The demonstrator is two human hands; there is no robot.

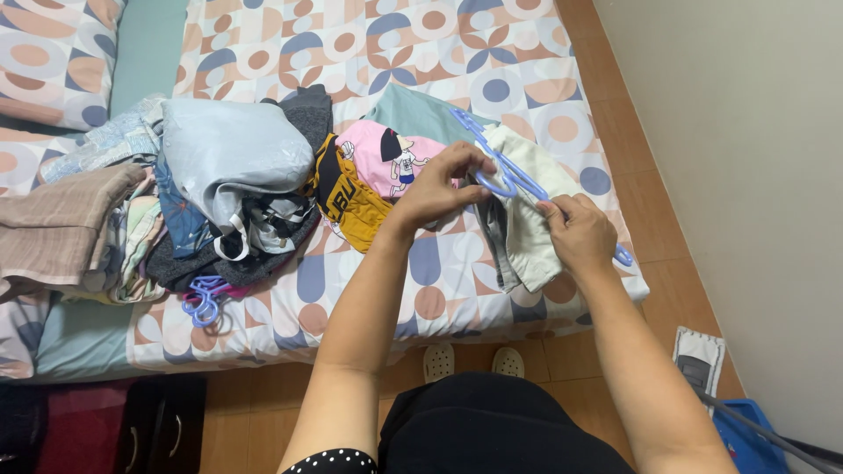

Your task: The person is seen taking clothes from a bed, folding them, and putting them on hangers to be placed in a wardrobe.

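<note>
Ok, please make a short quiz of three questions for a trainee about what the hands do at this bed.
1. True or false: both hands hold the blue hanger.
2. Which garment lies under the right hand? A) pale green B) red
3. What lies at the mattress edge, below the clothes pile?

Key: 1 true, the left hand too; 2 A, the pale green garment; 3 more hangers.

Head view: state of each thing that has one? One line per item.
Left hand: pinching the blue hanger at its hook end.
Right hand: gripping the hanger's lower arm.
Blue hanger: held over the pale garment.
Pale garment: lying flat on the bed, crumpled.
Clothes pile: heaped, unfolded.
Purple hangers: lying loose at the bed edge.
</note>
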